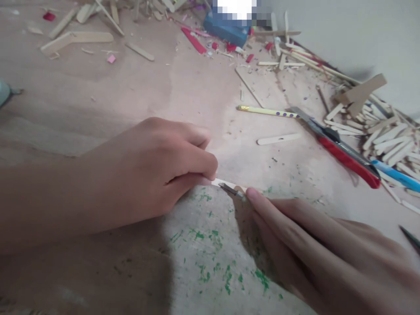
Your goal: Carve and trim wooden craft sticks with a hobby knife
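Observation:
In the middle of the head view, my left hand [164, 164] is closed in a pinch on the end of a pale wooden craft stick [220, 181]. My right hand [315, 245], lower right, grips a slim craft knife [231, 189]. Only its narrow metal tip shows; the handle is hidden by my fingers. That tip lies against or just over the stick, between the two hands; contact is hard to make out. The stick's far end passes behind my right fingertips.
A red utility knife [348, 162] lies at right by a yellow pencil [262, 111] and a loose craft stick [278, 139]. Cut sticks pile up [393, 140] along the right edge. A blue block [226, 29], red scraps and wood pieces lie at the back. Green flecks mark the table [203, 262].

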Action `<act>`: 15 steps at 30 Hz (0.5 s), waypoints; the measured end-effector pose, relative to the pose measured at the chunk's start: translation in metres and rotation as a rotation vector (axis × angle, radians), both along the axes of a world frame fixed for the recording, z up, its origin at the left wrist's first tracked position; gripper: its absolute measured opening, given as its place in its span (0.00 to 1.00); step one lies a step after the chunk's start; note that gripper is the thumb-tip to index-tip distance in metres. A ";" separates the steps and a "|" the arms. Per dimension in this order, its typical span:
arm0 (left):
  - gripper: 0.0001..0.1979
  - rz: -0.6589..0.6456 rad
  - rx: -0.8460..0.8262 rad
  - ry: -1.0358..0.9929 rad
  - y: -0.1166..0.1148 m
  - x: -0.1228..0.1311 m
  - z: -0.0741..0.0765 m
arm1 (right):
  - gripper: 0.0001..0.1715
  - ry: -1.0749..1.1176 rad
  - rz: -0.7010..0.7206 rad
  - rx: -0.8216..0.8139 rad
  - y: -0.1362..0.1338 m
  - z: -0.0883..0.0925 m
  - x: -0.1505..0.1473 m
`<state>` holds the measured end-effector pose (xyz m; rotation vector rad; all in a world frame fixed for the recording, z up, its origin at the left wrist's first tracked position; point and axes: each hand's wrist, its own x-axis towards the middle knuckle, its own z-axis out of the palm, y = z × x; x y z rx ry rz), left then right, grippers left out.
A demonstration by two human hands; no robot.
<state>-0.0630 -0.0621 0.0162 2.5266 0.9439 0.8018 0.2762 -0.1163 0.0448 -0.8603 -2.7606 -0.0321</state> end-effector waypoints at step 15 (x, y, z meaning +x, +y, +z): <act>0.30 0.034 0.061 0.071 -0.008 0.000 0.000 | 0.18 0.218 -0.209 -0.491 0.007 0.020 -0.020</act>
